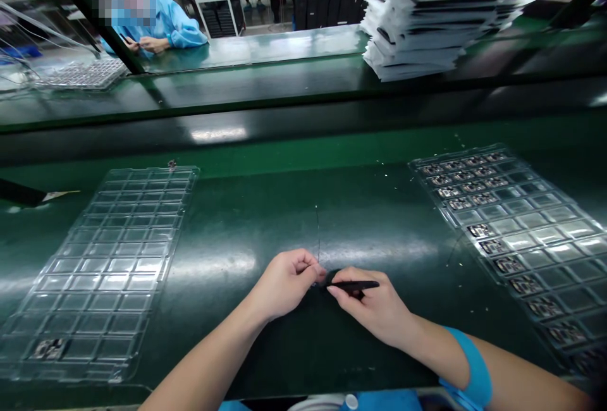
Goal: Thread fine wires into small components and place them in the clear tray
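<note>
My left hand (291,279) is closed in a pinch over the bench, at a small part mostly hidden by the fingertips. From there a thin dark wire (317,234) runs away from me, ending in a pale tip. My right hand (374,306), with a blue band on its wrist, grips a slim black pen-like tool (358,285) whose tip points left at my left fingertips. To the right lies a clear compartment tray (535,218) with several small circuit boards (478,231). The clear tray (118,265) on the left has one board (49,348) in a near compartment.
A tiny part (172,164) lies at the left tray's far edge. Small pale scraps (385,176) dot the green bench. Beyond a raised ledge (265,85) stand tall stacks of white-and-black packets (417,31). A co-worker in blue (175,22) sits opposite, near another tray (85,74).
</note>
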A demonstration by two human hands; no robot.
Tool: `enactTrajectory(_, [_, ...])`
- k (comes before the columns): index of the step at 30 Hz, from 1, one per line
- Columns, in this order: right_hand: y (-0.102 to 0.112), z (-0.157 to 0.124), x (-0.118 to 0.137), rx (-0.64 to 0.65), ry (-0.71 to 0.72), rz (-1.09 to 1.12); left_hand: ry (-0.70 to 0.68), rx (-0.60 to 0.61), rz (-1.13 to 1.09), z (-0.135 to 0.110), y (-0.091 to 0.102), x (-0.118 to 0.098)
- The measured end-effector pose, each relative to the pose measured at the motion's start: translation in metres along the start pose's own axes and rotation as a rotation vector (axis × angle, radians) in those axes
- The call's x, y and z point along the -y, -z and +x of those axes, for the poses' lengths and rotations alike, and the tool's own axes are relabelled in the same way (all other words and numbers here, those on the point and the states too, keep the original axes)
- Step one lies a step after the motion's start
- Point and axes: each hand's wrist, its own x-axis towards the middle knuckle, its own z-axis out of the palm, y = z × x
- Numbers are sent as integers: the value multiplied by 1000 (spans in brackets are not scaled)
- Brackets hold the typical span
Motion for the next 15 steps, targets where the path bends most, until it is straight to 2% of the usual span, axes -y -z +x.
enactTrajectory(11, [1, 1, 0, -10, -125, 114, 6, -12, 18, 1, 0, 1])
enactTrajectory(15, [0, 1, 0, -44, -72, 43, 6, -8, 18, 1, 0, 0])
